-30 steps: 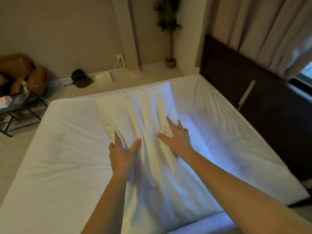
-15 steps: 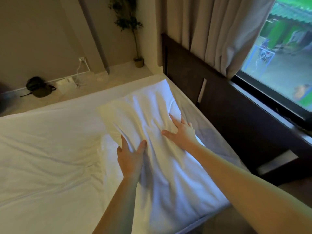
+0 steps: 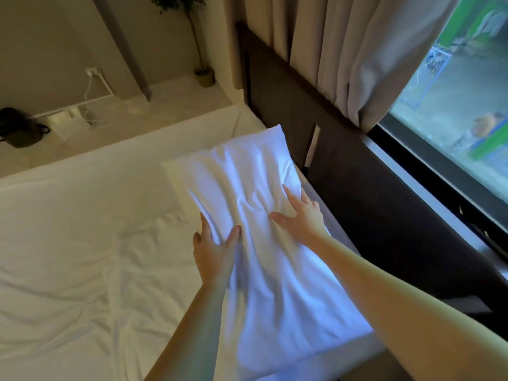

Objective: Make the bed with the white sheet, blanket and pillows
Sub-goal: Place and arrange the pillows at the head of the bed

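A white pillow lies lengthwise on the bed's white sheet, close along the dark headboard. My left hand rests flat on the pillow's left edge, fingers spread. My right hand presses flat on the pillow's middle, nearer the headboard, fingers apart. Neither hand grips the fabric. The sheet is wrinkled to the left of the pillow. No blanket is in view.
Beige curtains hang above the headboard beside a window. On the floor past the bed lie a dark bag, a wall socket with cables and a potted plant.
The pillow has slid to the right, from the middle of the bed up against the headboard, with both hands flat on it. My view has turned right toward the window.
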The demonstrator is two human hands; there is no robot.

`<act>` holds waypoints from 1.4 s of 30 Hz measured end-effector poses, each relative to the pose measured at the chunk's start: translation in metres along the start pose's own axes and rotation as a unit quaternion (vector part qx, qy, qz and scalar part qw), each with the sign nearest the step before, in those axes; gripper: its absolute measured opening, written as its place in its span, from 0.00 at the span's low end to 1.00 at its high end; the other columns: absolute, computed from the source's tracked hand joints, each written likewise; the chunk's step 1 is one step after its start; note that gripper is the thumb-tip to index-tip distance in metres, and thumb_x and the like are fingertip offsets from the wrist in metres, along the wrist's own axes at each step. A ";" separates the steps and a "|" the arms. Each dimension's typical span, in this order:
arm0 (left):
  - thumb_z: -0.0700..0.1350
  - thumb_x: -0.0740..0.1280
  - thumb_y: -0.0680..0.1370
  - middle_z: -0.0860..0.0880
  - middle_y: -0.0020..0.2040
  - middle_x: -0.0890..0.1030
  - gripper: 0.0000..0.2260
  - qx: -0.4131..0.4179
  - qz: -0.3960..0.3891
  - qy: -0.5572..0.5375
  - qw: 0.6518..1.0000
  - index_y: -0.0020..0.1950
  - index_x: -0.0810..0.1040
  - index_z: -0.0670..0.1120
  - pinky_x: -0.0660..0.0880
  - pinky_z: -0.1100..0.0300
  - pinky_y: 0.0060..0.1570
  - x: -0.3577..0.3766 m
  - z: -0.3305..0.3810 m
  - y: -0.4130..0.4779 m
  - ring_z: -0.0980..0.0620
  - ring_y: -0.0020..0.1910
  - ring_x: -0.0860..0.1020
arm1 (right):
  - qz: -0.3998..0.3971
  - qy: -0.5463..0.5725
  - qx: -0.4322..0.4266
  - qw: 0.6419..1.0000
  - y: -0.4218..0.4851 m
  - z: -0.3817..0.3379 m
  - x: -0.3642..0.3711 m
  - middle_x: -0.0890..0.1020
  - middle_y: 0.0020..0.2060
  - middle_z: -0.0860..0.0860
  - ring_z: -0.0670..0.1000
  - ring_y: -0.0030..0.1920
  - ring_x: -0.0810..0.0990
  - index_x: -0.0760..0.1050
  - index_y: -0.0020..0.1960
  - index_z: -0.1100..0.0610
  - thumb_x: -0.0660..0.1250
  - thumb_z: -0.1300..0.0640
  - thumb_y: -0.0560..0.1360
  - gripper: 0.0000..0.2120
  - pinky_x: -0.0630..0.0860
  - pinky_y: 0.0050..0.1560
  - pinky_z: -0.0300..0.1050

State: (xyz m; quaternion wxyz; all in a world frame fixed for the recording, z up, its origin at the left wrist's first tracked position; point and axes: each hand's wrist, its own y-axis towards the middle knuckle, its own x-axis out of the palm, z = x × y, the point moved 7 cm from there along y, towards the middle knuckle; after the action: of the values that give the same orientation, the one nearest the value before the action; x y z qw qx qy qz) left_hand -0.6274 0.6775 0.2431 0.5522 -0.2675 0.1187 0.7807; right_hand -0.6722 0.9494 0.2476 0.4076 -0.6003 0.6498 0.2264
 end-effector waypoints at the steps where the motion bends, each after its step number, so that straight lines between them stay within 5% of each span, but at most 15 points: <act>1: 0.65 0.73 0.73 0.43 0.74 0.71 0.43 0.000 0.002 0.003 1.000 0.82 0.57 0.56 0.64 0.53 0.73 0.015 0.004 0.006 0.44 0.74 0.66 | -0.003 0.005 -0.001 1.000 0.014 0.010 -0.003 0.56 0.81 0.43 0.59 0.71 0.63 0.50 0.77 0.28 0.65 0.27 0.70 0.40 0.66 0.71 0.59; 8: 0.68 0.73 0.70 0.41 0.69 0.72 0.46 -0.061 0.016 0.010 0.998 0.82 0.56 0.58 0.69 0.49 0.72 0.114 0.005 0.037 0.42 0.72 0.71 | -0.064 0.026 -0.014 0.998 0.107 0.072 -0.003 0.56 0.81 0.47 0.59 0.76 0.58 0.51 0.77 0.29 0.67 0.30 0.71 0.41 0.60 0.75 0.58; 15: 0.68 0.74 0.69 0.52 0.75 0.71 0.44 -0.065 0.013 -0.030 0.997 0.81 0.58 0.62 0.69 0.50 0.73 0.196 0.004 0.067 0.52 0.75 0.69 | -0.100 0.044 -0.006 0.994 0.183 0.125 -0.004 0.55 0.81 0.50 0.57 0.79 0.53 0.55 0.78 0.31 0.70 0.32 0.71 0.41 0.58 0.77 0.53; 24: 0.67 0.75 0.70 0.53 0.76 0.70 0.45 -0.056 0.008 -0.001 0.998 0.81 0.55 0.64 0.67 0.49 0.74 0.246 -0.005 0.122 0.53 0.76 0.66 | -0.076 0.072 -0.012 0.994 0.251 0.155 0.016 0.58 0.80 0.46 0.59 0.78 0.59 0.57 0.77 0.32 0.70 0.31 0.66 0.43 0.62 0.76 0.54; 31: 0.68 0.74 0.70 0.42 0.82 0.56 0.50 -0.106 -0.137 0.117 0.978 0.84 0.50 0.56 0.57 0.54 0.77 0.273 -0.034 0.155 0.47 0.81 0.56 | -0.134 -0.055 -0.007 0.989 0.288 0.174 0.030 0.51 0.82 0.49 0.65 0.77 0.56 0.52 0.81 0.38 0.70 0.37 0.74 0.42 0.59 0.75 0.55; 37: 0.55 0.74 0.76 0.42 0.72 0.72 0.33 -0.133 -0.136 0.148 0.971 0.78 0.69 0.48 0.66 0.59 0.68 0.253 -0.078 0.136 0.45 0.70 0.73 | -0.196 -0.165 -0.046 0.965 0.261 0.173 0.061 0.58 0.80 0.50 0.60 0.77 0.57 0.57 0.81 0.46 0.67 0.40 0.77 0.37 0.60 0.76 0.57; 42: 0.56 0.66 0.78 0.46 0.76 0.67 0.27 -0.187 -0.095 0.280 0.937 0.77 0.69 0.54 0.70 0.44 0.68 0.198 -0.137 0.104 0.40 0.73 0.66 | -0.205 -0.204 -0.151 0.945 0.227 0.124 0.098 0.60 0.79 0.48 0.53 0.76 0.59 0.61 0.79 0.46 0.64 0.44 0.79 0.30 0.63 0.73 0.52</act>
State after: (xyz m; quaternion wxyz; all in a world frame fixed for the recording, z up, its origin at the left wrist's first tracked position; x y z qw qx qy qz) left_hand -0.7336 0.7323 0.0093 0.5086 -0.5836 0.0947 0.6259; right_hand -0.8538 1.0286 0.0543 0.4733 -0.7161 0.3739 0.3513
